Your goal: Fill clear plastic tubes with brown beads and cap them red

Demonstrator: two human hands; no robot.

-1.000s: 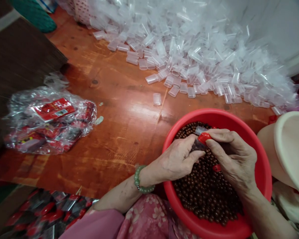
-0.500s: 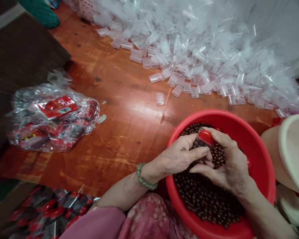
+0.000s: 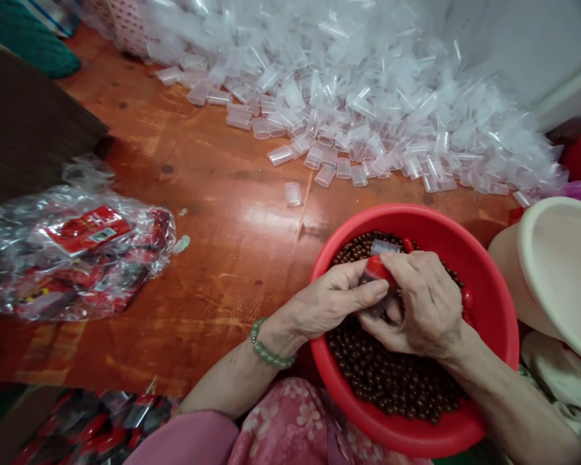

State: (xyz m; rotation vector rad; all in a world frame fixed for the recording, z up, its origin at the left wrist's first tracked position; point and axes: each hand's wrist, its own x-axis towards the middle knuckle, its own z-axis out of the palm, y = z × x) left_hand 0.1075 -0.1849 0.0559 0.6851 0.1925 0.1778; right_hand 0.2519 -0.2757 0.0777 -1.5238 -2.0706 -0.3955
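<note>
Lap in pink floral cloth [image 3: 293, 420], nearest me. Below on my left, a heap of red-and-dark packs [image 3: 97, 426], edges blurred.

Red basin [image 3: 489, 284] just ahead, right of centre, brown beads [image 3: 392, 381] spread through it. Both forearms reach over it; green bracelet [image 3: 271, 355] on the left wrist.

Red-capped container [image 3: 378, 270] sits between my hands, above the beads. Left hand [image 3: 336, 294] comes in from the left and is closed, thumb and fingers pinching the body. Right hand [image 3: 423, 303] arches over from the right, half curled, fingers at the red end, thumb lower; whether it grips or only presses, I cannot tell. Red end points away from me; fingers hide most of the body, so its long axis is uncertain.

Clear tube [image 3: 385, 247] on the beads just beyond my fingertips, long axis crosswise, right fingers nearer; contact unclear.

Farther: crinkled plastic bag [image 3: 106, 258] on the wooden surface [image 3: 213, 245], well left. Lone clear tube [image 3: 293, 194] past the basin. Farthest, a broad pile of clear tubes [image 3: 368, 110].
</note>
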